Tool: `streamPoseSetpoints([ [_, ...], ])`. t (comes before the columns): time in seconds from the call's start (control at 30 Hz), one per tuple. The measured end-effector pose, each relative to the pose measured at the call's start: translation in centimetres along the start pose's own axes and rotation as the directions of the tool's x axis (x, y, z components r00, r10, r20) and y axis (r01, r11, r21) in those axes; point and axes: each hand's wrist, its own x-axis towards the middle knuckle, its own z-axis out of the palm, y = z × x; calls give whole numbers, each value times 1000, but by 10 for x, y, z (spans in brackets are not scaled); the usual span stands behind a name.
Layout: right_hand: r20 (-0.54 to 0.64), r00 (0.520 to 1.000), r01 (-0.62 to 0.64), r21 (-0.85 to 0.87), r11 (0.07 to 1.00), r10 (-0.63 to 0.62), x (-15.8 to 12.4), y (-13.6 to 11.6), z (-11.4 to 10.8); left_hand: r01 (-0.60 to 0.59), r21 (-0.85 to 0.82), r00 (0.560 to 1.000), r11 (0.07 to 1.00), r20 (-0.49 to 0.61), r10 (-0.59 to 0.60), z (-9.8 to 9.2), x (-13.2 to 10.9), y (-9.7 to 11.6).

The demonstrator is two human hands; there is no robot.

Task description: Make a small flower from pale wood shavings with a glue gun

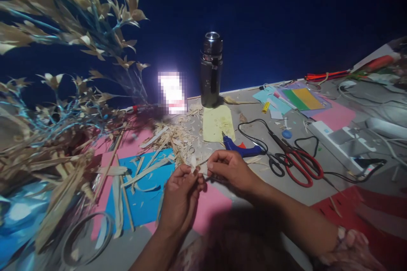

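Note:
Between my two hands is a small pale husk piece [193,163], petal-like in shape. My left hand [182,192] is closed, its thumb and fingers pinching the piece from the left. My right hand [233,170] is also closed, pinching at the piece's right side; its exact grip is partly hidden by the fingers. Just beyond the right hand lies a blue glue gun [243,149], its tip over a yellow sheet [214,123]. Dried husk strips [146,171] are scattered on a blue sheet [136,207] left of my hands.
A dark flask [211,72] stands at the back. Red-handled scissors [300,167] and a white power strip [338,146] lie to the right, with cables around. Husk flowers on blue stems [104,29] rise at left. A tape roll [68,241] lies front left.

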Motion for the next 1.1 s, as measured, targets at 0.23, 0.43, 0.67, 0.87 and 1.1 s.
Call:
streamPoseSetpoints([
  [0.23,-59,993,96,-65,993,-99,-1,1,-4,91,-82,996,992,4,-91,-1,4,3],
  [0.43,-70,997,32,-72,997,-37,-1,2,-3,24,1,999,1000,-42,-24,2,0,3],
  [0.67,-4,1000,11,3,1000,-11,-4,3,-2,-106,245,992,964,-36,119,-4,-3,2],
  [0.87,17,1000,8,0,1000,-8,-3,3,-3,-14,38,999,999,-36,15,4,-3,3],
  [1.1,-24,1000,3,-8,1000,-3,-2,3,0,12,24,997,1000,-79,-10,10,-3,7],
])
